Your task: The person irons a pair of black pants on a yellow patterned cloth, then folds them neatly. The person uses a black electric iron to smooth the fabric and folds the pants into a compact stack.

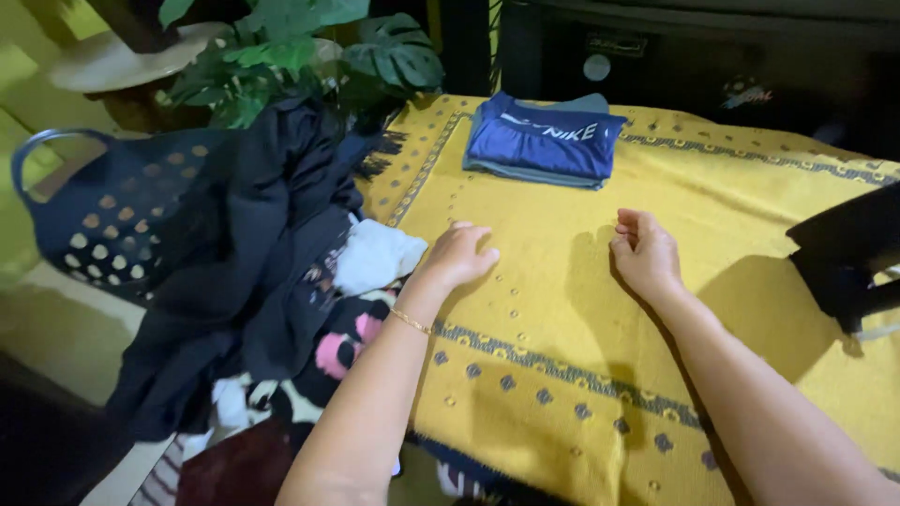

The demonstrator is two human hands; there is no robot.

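Both hands rest empty on the yellow cloth (562,309): left hand (459,255) beside a white garment (375,255), right hand (645,253) loosely curled; folded blue clothes (544,141) lie beyond.

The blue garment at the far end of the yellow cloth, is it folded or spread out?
Folded. The blue garment lies as a compact, flat rectangle with layered edges showing along its near side, resting on the yellow cloth.

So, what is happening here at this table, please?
A person rests both bare hands on a yellow cloth. The left hand lies flat near a heap of dark clothes spilling from a blue basket. The right hand is loosely curled and holds nothing. Folded blue garments sit stacked at the far side.
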